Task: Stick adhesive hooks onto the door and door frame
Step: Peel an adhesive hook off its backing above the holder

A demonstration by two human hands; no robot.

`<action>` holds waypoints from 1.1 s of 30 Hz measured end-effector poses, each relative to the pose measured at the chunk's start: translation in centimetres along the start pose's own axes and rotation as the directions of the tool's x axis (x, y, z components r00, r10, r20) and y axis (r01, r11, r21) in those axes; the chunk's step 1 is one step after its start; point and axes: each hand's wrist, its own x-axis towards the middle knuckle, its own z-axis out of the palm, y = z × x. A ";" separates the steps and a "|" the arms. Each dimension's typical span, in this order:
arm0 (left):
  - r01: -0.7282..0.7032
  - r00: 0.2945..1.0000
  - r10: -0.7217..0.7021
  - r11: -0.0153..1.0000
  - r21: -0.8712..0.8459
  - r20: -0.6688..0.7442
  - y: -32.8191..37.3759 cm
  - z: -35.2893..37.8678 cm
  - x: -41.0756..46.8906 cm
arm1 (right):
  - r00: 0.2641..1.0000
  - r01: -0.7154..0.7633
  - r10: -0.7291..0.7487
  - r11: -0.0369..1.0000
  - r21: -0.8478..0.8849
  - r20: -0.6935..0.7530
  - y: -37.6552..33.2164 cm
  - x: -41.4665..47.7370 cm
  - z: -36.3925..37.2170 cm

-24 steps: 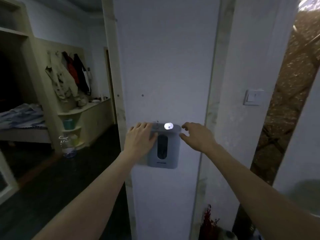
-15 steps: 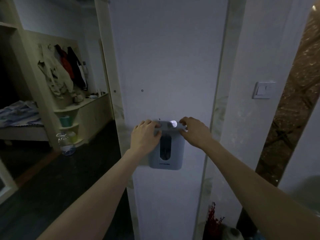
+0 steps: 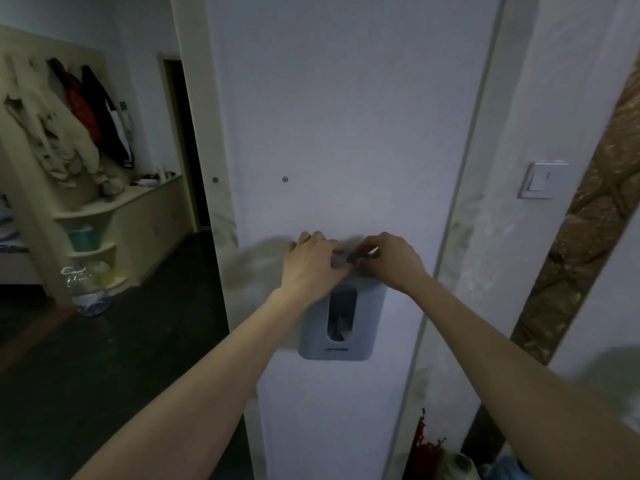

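My hands have closed in over the lit top | white door (image 3: 346,116), dim room | left hand (image 3: 311,261), right hand (image 3: 391,259) curled, pinching grey holder (image 3: 341,320) top edge

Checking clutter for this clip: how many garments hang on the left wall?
3, side by side: a beige jacket leftmost, a red one next, a dark one rightmost; others may be hidden.

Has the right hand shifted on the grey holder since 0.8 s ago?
Yes. The right hand moved left along the top of the grey holder, now meeting the left hand over the spot where the light showed.
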 end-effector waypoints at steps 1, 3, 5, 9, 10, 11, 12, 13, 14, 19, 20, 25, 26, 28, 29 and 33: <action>-0.004 1.000 0.004 1.000 -0.023 0.003 -0.1 0.2 0.3 | 1.000 0.001 -0.001 1.000 -0.001 -0.002 0.1 0.2 0.1; -0.013 1.000 0.014 0.997 -0.072 0.006 -0.2 0.5 0.8 | 1.000 0.002 -0.002 1.000 0.005 -0.004 0.2 0.5 0.0; -0.027 1.000 0.026 0.992 -0.122 -0.010 -0.4 0.8 1.3 | 1.000 0.002 -0.002 1.000 0.030 -0.016 0.4 0.8 -0.3; -0.040 0.998 0.027 0.971 -0.234 -0.059 -0.7 0.6 2.2 | 0.997 0.070 -0.068 0.989 0.127 -0.021 0.7 1.2 -1.4; -0.040 0.998 0.022 0.958 -0.285 -0.066 -0.6 0.4 2.5 | 0.996 0.087 -0.085 0.983 0.165 -0.017 0.8 1.2 -1.7; -0.037 0.998 0.014 0.933 -0.359 -0.068 -0.6 0.3 2.8 | 0.995 0.098 -0.098 0.972 0.214 -0.011 0.7 1.2 -2.1; -0.036 0.998 0.006 0.894 -0.448 -0.068 -0.5 0.0 3.0 | 0.994 0.104 -0.106 0.957 0.272 -0.006 0.7 1.2 -2.5; -0.031 0.998 -0.006 0.848 -0.529 -0.069 -0.4 -0.3 3.1 | 0.993 0.108 -0.114 0.936 0.335 -0.002 0.6 1.1 -2.9; -0.026 0.997 -0.020 0.802 -0.596 -0.070 -0.2 -0.6 3.1 | 0.993 0.109 -0.120 0.911 0.397 0.003 0.5 1.1 -3.3; -0.007 0.997 -0.059 0.624 -0.781 -0.055 0.4 -2.4 2.8 | 0.977 0.081 -0.187 0.771 0.631 0.103 -0.3 0.4 -5.7; -0.004 0.996 -0.066 0.599 -0.801 -0.054 0.6 -2.8 2.7 | 0.970 0.076 -0.206 0.763 0.641 0.131 -0.3 0.3 -6.1; 0.028 0.991 -0.119 0.585 -0.811 -0.052 0.8 -4.5 2.6 | 0.929 0.060 -0.284 0.748 0.661 0.238 -0.1 0.2 -7.0; 0.033 0.990 -0.131 0.585 -0.811 -0.054 0.9 -4.7 2.5 | 0.921 0.057 -0.301 0.732 0.679 0.247 0.0 0.2 -7.0; 0.030 0.986 -0.149 0.578 -0.815 -0.069 1.1 -4.9 2.4 | 0.918 0.044 -0.308 0.703 0.710 0.248 0.1 0.0 -6.9; 0.023 0.985 -0.154 0.576 -0.817 -0.081 1.3 -4.8 2.4 | 0.923 0.037 -0.299 0.695 0.718 0.241 0.1 -0.1 -6.8; -0.057 0.978 -0.122 0.619 -0.784 -0.168 1.9 -3.8 1.9 | 0.943 0.029 -0.263 0.675 0.737 0.204 0.8 -0.6 -5.8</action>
